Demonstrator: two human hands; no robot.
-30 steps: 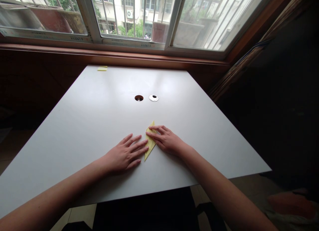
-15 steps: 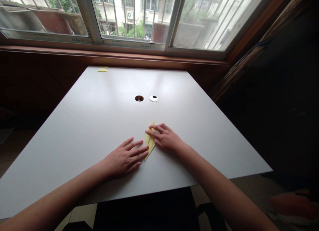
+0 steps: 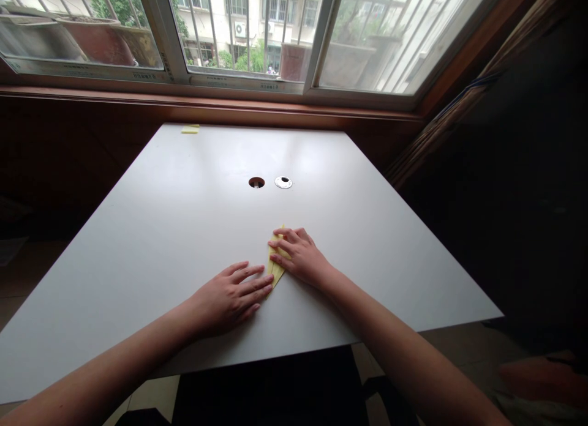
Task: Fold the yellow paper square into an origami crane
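A yellow piece of folded paper (image 3: 277,271), narrow and pointed at its ends, lies flat on the white table (image 3: 193,212). My left hand (image 3: 236,294) rests palm down with its fingers spread, the fingertips touching the paper's lower left edge. From the right, my right hand (image 3: 298,253) lies over the upper part of the paper, fingers apart and pressing on it. Those fingers hide part of the paper's middle and right side.
A small yellow pad of paper (image 3: 190,130) lies at the table's far left corner. A round cable hole (image 3: 256,182) and its loose-looking round cover (image 3: 283,182) are beyond my hands. A window (image 3: 248,40) stands behind the table.
My left hand has shifted slightly down along the paper. A finger of my right hand has moved lower onto the paper's middle.
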